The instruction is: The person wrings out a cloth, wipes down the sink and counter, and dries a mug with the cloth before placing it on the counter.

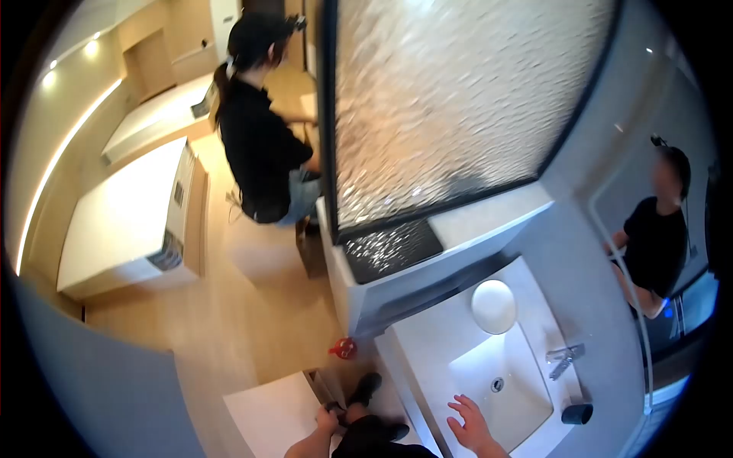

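Note:
My left hand (327,420) is low in the view, its fingers closed around something dark that I cannot make out. Close by it are the white-topped cabinet (263,408) and my dark shoes. Over the near edge of the white sink (519,424) is my right hand (468,424), fingers spread and holding nothing. A chrome faucet (563,360) stands on the sink's right side, with a dark cup (577,414) near it. On the sink's far end sits a round white object (494,307), like a bowl or dish.
A small red object (345,349) lies on the wooden floor. Beyond the textured glass partition (458,99) stands a person in black (259,145). Two white-topped beds (126,221) line the left side. A mirror (664,244) on the right reflects a person.

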The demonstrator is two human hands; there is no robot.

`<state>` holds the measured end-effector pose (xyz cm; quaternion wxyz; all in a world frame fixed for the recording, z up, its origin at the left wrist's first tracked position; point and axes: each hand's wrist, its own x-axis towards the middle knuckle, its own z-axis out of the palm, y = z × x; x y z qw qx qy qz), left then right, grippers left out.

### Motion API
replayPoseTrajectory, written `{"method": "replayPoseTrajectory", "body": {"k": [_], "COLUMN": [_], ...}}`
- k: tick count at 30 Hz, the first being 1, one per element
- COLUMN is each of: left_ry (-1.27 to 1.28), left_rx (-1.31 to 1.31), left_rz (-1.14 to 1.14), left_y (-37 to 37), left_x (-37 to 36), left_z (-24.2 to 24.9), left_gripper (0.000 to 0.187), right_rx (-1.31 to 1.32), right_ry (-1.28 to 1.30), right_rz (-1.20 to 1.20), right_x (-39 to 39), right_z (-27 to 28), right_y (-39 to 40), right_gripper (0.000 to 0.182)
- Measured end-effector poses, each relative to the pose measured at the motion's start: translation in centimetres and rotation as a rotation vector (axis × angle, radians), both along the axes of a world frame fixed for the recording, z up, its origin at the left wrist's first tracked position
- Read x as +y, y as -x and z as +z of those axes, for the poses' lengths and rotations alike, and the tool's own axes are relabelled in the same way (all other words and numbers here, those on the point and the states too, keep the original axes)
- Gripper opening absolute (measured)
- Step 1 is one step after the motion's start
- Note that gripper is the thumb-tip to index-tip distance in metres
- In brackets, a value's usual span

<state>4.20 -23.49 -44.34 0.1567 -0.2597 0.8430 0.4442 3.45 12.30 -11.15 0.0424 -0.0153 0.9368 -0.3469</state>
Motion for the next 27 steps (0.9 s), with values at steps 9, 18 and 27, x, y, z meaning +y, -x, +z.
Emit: {"method": "replayPoseTrajectory", "body": {"k": [9,18,27], "left_ry": [-0.625,-0.603,-0.677], "left_rx": [0.074,0.897,0.464], "left_rz": [-0.763,-1.411,-1.751], "left_y": [14.6,11.0,4.3], "left_x": [3.7,25.2,33.5], "left_z": [27.2,44.3,45.2], "left_gripper": [0.031,0.037,0.033], "right_rx": [-0.101,0.025,0.547], "right_ry": [0.050,0.679,1.323], "right_rz": [-0.059,-0.391,-1.185], "right_x": [3.9,0.8,4.7], "right_z": [5.8,9.7,6.6], "right_y": [-2.4,-6.9,-20.1], "right_gripper": [0.044,0.035,0.027]}}
